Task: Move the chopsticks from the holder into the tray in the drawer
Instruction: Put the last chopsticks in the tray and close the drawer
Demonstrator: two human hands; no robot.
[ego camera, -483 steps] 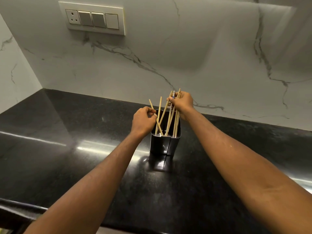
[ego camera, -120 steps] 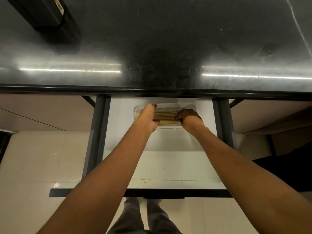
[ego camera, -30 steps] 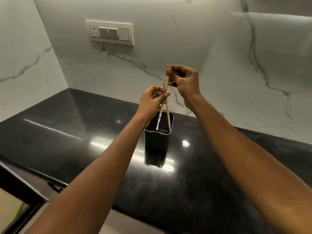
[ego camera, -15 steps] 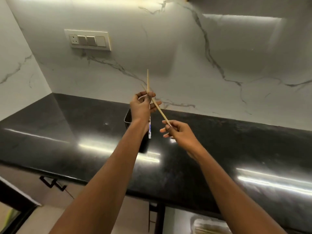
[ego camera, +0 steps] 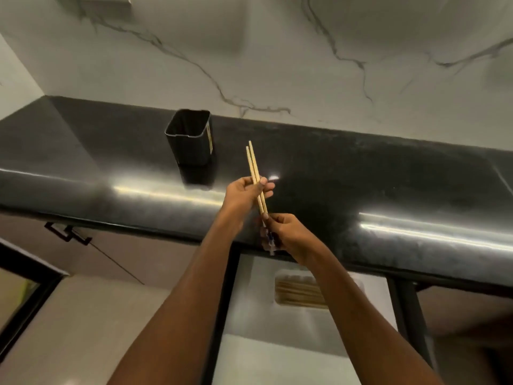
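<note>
Black glossy countertop [ego camera: 361, 173] below a veined marble wall [ego camera: 277, 51], seen more steeply than half a second ago, with more of the open drawer [ego camera: 249, 315] showing under the counter edge. Crossed then, the two chopsticks [ego camera: 253, 168] now side by side as one pair, parallel, tips up and leaning slightly left. Then half hidden behind the left wrist, holder [ego camera: 190, 137] now in plain view, upright on the counter, up and left of both hands and apart from the pair. Pair held over the front part of the counter, between the hands: middle pinched by left hand [ego camera: 244, 194], thumb across the front and fingers curled behind; lower patterned ends gripped in right hand [ego camera: 288, 232], fingers curled round them near the counter edge. Left hand higher and farther out, right hand lower and nearer, both forearms reaching up from the bottom of view. Beneath the right forearm, tray [ego camera: 286, 272] in the drawer, with other chopsticks [ego camera: 297, 294] lying flat and crosswise inside.
</note>
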